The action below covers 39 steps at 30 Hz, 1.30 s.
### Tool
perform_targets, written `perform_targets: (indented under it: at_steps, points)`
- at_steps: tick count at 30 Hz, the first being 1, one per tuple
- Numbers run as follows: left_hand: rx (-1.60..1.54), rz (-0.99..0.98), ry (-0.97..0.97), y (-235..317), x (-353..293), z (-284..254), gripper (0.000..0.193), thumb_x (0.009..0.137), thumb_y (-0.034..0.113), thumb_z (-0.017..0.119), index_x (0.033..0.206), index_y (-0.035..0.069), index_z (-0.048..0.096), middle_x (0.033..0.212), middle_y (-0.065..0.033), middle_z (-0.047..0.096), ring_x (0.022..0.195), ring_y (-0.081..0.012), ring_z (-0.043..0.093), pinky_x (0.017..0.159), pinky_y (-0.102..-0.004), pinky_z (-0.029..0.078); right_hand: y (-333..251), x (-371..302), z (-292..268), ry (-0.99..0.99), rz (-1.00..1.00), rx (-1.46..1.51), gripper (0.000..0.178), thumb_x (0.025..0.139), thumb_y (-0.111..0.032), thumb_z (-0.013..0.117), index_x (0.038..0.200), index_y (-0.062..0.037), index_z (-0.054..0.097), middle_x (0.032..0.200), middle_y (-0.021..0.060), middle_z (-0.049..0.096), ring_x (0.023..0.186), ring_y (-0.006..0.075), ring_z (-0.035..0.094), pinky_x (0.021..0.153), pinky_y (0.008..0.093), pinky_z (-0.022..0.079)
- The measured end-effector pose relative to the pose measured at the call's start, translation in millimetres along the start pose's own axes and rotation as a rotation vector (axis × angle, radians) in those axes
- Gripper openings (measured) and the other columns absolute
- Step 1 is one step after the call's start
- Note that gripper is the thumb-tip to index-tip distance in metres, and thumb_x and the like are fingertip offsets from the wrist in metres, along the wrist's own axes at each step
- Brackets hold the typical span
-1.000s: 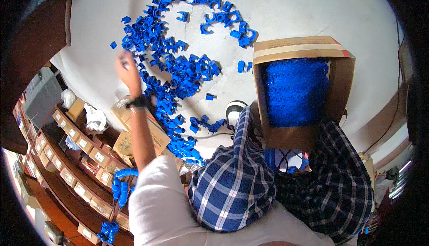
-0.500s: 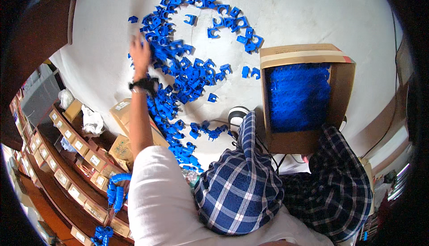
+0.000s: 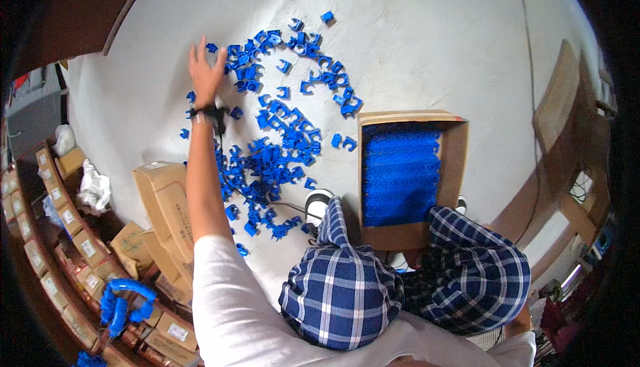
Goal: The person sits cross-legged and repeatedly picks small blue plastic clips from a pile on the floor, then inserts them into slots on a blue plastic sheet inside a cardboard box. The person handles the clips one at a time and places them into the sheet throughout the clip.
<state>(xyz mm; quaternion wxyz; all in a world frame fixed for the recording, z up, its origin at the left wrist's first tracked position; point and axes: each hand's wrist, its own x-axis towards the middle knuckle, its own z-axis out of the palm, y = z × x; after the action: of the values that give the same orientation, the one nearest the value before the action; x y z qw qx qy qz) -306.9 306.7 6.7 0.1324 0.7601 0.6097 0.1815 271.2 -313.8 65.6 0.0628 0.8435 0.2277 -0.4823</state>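
My left hand [image 3: 207, 74] is stretched out over the pale floor, its fingers spread and nothing in it; a dark band circles the wrist. Just right of its fingertips lie loose blue plastic pipe clips [image 3: 248, 72], C-shaped and scattered in a curved line. More clips form a dense heap [image 3: 267, 167] beside my forearm. An open cardboard box [image 3: 455, 167] stands in front of my knees, with blue clips [image 3: 402, 174] packed in close rows inside. My right hand does not show.
Closed cardboard cartons [image 3: 163, 197] stand left of my forearm. Shelves with small boxes [image 3: 70, 217] curve along the left, with strung blue fittings [image 3: 120, 307] near them. A thin cable [image 3: 527, 47] crosses the floor at right. My shoe [image 3: 319, 202] is beside the heap.
The whole view has shifted. My left hand was blurred at the edge of a thick band of clips; that band has thinned beside it, and clips now lie heaped nearer my knees.
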Motion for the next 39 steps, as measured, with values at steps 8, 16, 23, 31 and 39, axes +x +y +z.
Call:
perform_targets:
  at_steps: [8,16,23,31,39]
  points:
    - [0.056,0.218,-0.159,33,7,70,0.050,0.087,0.038,0.062,0.135,0.025,0.056,0.142,-0.0222,0.047,0.129,-0.0442,0.045,0.107,-0.0515,0.037,-120,-41,-104,0.128,-0.356,0.110,0.021,0.098,-0.020,0.056,0.108,-0.0016,0.059,0.083,0.0070,0.063,0.075,0.0122,0.057,0.071,0.0283,0.047]
    - [0.061,0.402,-0.766,113,-138,-18,0.054,0.083,0.035,0.063,0.136,0.029,0.056,0.150,-0.0123,0.042,0.142,-0.0394,0.031,0.113,-0.0602,0.025,-74,-19,-41,-0.140,-0.129,0.056,0.030,0.084,-0.020,0.070,0.110,-0.0064,0.062,0.097,0.0113,0.066,0.090,0.0212,0.063,0.082,0.0332,0.050]
    - [-0.069,0.447,-0.257,151,10,63,0.062,0.084,0.045,0.065,0.141,0.025,0.050,0.148,-0.0184,0.042,0.133,-0.0402,0.042,0.110,-0.0463,0.036,-21,-7,-30,-0.112,-0.098,-0.049,0.038,0.080,-0.017,0.072,0.114,-0.0073,0.060,0.100,0.0113,0.065,0.091,0.0237,0.061,0.083,0.0342,0.049]
    - [0.463,0.388,-0.435,160,26,154,0.057,0.094,0.050,0.053,0.145,0.054,0.030,0.160,-0.0017,0.023,0.143,-0.0434,0.026,0.101,-0.0739,0.031,-49,-48,-55,-0.035,-0.098,-0.016,0.041,0.082,-0.017,0.068,0.120,-0.0086,0.057,0.107,0.0146,0.062,0.090,0.0261,0.062,0.084,0.0349,0.049]
    - [0.247,0.509,-0.695,141,-123,53,0.059,0.091,0.044,0.059,0.147,0.040,0.040,0.158,-0.0059,0.028,0.142,-0.0406,0.029,0.110,-0.0622,0.028,-127,-46,-52,-0.223,-0.156,-0.193,0.038,0.086,-0.018,0.065,0.122,-0.0061,0.057,0.116,0.0163,0.060,0.103,0.0283,0.060,0.088,0.0370,0.049]
